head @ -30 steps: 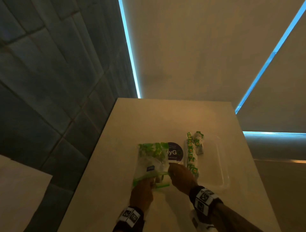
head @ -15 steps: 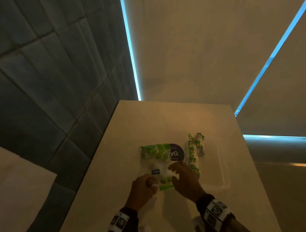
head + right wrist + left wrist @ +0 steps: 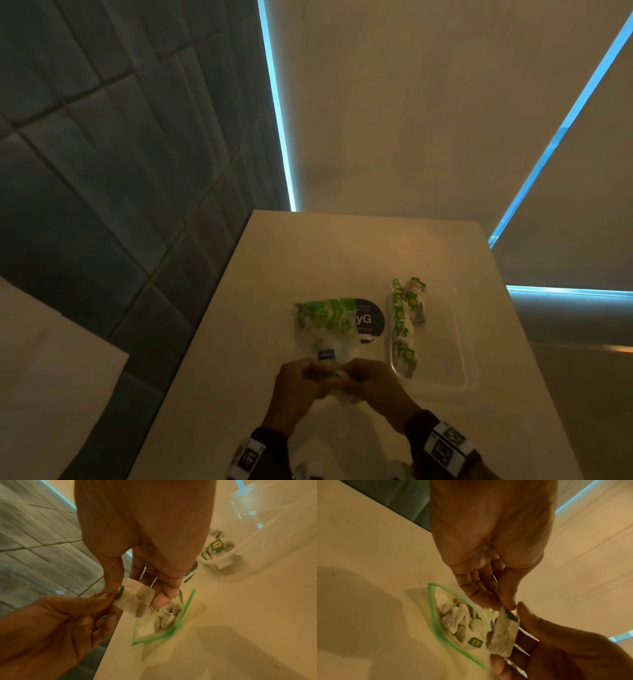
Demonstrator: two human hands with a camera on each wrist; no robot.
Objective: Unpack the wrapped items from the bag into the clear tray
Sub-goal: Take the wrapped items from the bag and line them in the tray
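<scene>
A clear zip bag with a green seal lies on the table, its mouth open toward me and several wrapped tea bags inside. Just above that mouth both hands hold one white tea bag. My left hand pinches its green tag end between thumb and forefinger. My right hand grips the pouch between thumb and fingers. The clear tray sits right of the bag, with tea bags lined along its left side.
A dark round label lies partly under the bag's far right corner. The pale table ends at a tiled wall on the left and window blinds behind. In the right wrist view the tray stands past my right hand.
My right hand has come back out of the bag's mouth with a tea bag. My left hand let go of the bag's edge and now pinches the same tea bag.
</scene>
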